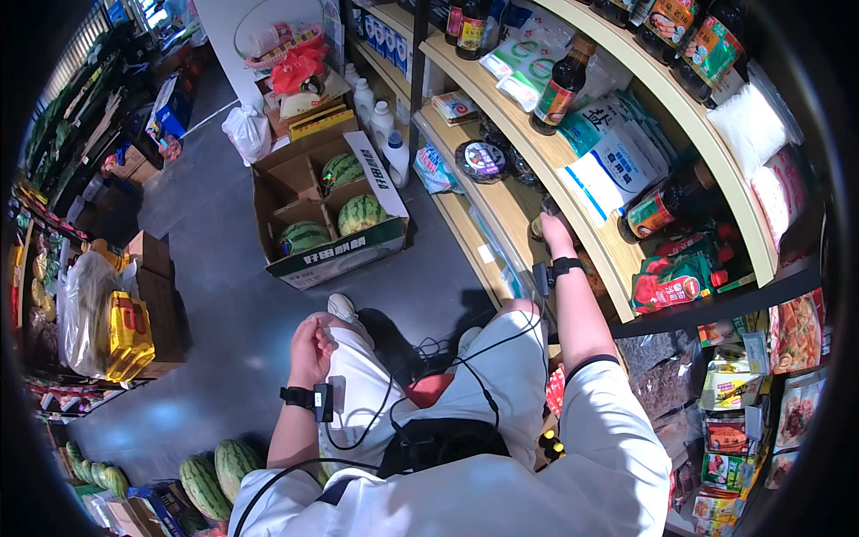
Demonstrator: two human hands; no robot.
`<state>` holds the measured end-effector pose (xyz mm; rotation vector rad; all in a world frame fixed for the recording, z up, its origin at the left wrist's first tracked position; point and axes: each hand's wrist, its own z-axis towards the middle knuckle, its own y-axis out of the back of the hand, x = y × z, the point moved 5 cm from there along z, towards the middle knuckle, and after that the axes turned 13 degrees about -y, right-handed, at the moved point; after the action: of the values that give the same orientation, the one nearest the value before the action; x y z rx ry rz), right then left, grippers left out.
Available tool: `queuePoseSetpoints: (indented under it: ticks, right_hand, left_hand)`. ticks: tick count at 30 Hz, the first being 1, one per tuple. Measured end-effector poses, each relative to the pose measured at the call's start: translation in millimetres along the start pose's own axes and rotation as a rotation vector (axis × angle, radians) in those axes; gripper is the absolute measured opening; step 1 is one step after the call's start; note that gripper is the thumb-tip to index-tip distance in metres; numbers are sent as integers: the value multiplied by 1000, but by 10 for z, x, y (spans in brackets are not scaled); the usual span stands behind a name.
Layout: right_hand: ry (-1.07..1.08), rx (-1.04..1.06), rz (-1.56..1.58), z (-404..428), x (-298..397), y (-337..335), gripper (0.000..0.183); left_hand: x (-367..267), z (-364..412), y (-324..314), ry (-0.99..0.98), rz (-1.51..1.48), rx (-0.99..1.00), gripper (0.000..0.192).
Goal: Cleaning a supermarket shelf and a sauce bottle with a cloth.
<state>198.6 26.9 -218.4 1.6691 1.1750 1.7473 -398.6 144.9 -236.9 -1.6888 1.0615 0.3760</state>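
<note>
My right hand [557, 233] reaches into the lower shelf [500, 201], beneath the board above it. Its fingers are around a small jar or bottle [536, 227], whose far part is hidden in shadow. Left of it on the same shelf lie round dark packages [483, 161] in clear wrap. Over my left knee, my left hand [313, 349] rests with its fingers curled and nothing visible in them. A bottle of dark sauce [661, 201] leans on the shelf above, near white and teal bags [614, 171]. Another dark sauce bottle [562, 86] stands farther along that board.
An open cardboard box [329, 265] with watermelons [362, 213] in its compartments sits on the floor ahead. White plastic bottles [382, 124] stand beside it. Black cables [483, 382] hang across my lap. Hanging food packets [728, 396] are at my right, and stacked cartons [158, 302] at left.
</note>
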Motion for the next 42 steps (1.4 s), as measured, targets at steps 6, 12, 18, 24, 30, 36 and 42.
queuePoseSetpoints:
  ticks: [6,12,18,24,30,36,42]
  right_hand:
    - [41,-183,-89,-64,58,21,39]
    - [168,-294,0,-484,308,317,30]
    - [112,-92,63,-716,291,208,39]
    - [344,-223,139,-1054,398,297,53]
    - [526,-68,312,-1632,803,679,47]
    - [706,266,527,-2336,1189,1053,46]
    - [824,554,644,-3147,1429,1330,47]
  left_hand:
    - [39,34,-51,12,46,5,18]
    - [74,82,-71,4,60,27,17]
    - [96,51,-136,2,68,-4,15]
    - [113,55,-153,6,80,19,14]
    - [61,-28,-321,-17,149,51,12]
    - [-60,-179,-897,-325,720,410,38]
    - [-306,-890,-2171,-1052,1249,960,105]
